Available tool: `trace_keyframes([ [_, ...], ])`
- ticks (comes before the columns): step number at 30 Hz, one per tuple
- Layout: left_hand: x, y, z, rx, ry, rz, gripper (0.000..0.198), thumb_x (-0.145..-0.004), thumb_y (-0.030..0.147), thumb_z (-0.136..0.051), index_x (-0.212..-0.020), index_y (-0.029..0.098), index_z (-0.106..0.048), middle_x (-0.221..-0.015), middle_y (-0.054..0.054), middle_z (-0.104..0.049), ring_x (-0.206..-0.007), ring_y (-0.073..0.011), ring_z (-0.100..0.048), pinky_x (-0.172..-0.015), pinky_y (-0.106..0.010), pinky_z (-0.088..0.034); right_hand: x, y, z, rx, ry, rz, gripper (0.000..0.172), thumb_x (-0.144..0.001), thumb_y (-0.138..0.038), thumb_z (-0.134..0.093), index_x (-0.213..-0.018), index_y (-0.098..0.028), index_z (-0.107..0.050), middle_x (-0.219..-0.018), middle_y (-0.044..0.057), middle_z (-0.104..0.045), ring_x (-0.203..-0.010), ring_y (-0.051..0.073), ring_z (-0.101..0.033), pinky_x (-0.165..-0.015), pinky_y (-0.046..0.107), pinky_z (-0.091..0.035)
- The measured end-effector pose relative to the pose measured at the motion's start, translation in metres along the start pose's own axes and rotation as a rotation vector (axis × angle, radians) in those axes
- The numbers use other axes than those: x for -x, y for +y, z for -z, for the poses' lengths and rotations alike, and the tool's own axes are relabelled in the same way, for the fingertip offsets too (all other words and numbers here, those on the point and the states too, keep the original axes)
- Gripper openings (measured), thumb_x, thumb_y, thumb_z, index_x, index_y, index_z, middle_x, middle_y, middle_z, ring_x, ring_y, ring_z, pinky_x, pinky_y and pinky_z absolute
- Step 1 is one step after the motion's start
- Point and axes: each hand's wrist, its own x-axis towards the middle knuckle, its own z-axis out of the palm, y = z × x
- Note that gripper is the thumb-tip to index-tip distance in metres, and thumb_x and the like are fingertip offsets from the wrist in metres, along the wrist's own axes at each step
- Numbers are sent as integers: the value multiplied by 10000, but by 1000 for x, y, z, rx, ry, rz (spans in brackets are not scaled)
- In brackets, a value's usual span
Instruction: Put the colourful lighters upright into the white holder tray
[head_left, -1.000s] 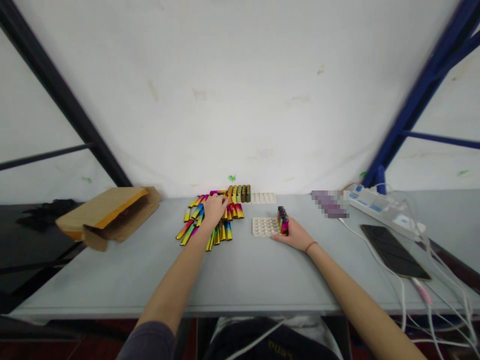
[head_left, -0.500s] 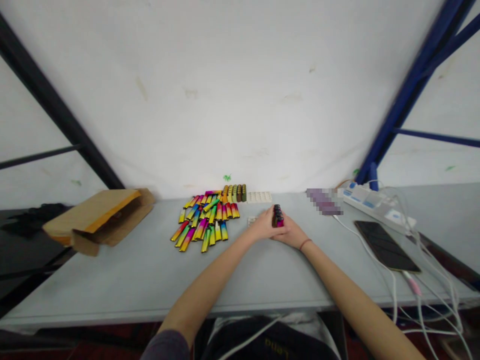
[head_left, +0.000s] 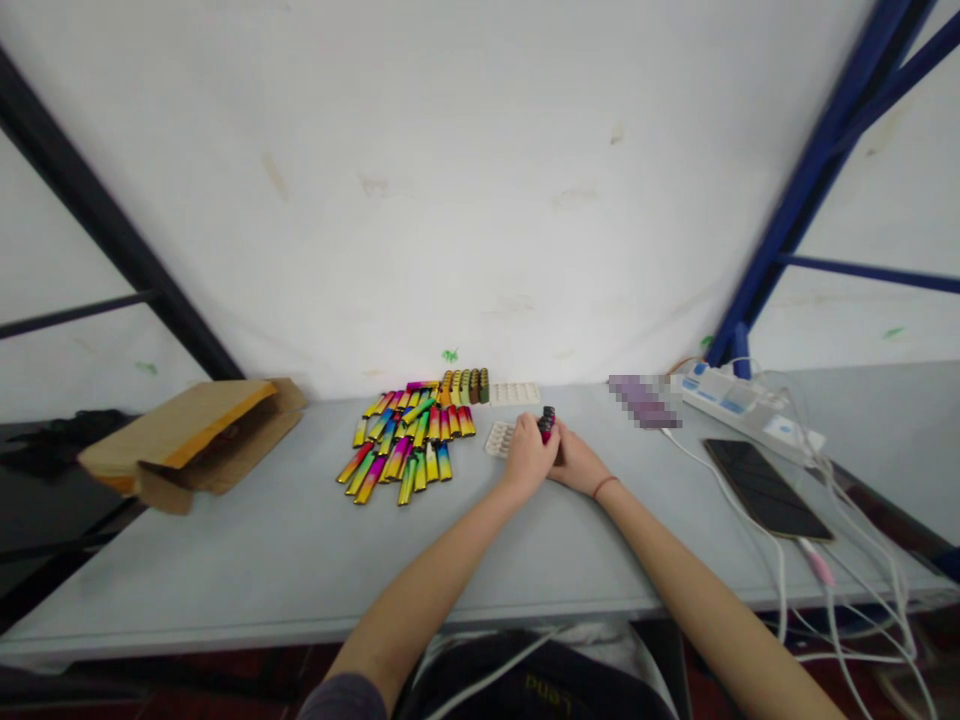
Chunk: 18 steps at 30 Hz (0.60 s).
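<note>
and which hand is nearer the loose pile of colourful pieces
Left. The left hand is to the right of the loose pile of colourful pieces, not touching it; the right hand is farther right, beyond the left hand.

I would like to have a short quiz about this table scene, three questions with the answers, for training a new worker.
1. What shows between the person's bare left hand and bare right hand?

2. Choose: the thin red band is on the wrist of
A) the left hand
B) the right hand
C) neither hand

3. True or false: the open brown cardboard box lies to the left of the loose pile of slim, shiny, multicoloured sticks.

Key:
1. A small group of dark-topped, shiny sticks; the hands partly hide it, so the number cannot be told.
2. B
3. True
</note>
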Motion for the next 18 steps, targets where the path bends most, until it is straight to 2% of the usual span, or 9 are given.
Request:
trace_keyframes([
  [6,0,0,5,-43,1,-14,118,-932,283,-543,-912,203,-459,-996,-119,-589,-1011,-271,-618,-908,-438,-487,0,-1,1,8,2,-7,812,-676,-274,-779,-1388,-156,-408,-1334,207,-607,-1212,331,-594,-1022,484,-464],
  [13,-3,-5,9,37,-27,-91,128,-928,273,-568,-891,208,-464,-984,-81,-575,-1005,-239,-596,-928,-428,-482,0,-7,4,42,-17,-16,582,-731,-285,-750,-1249,-172,-510,-1214,163,-665,-1093,304,-640,-980,466,-489],
  [18,-1,-7,15,6,-66,-135,147,-917,303,-607,-930,199,-504,-996,-91,-601,-1000,-249,-614,-924,-418,-488,-1,-9,4,49,-18,20,508,-735,-267,-733,-1197,-170,-545,-1215,159,-658,-1103,301,-631,-1001,461,-480],
])
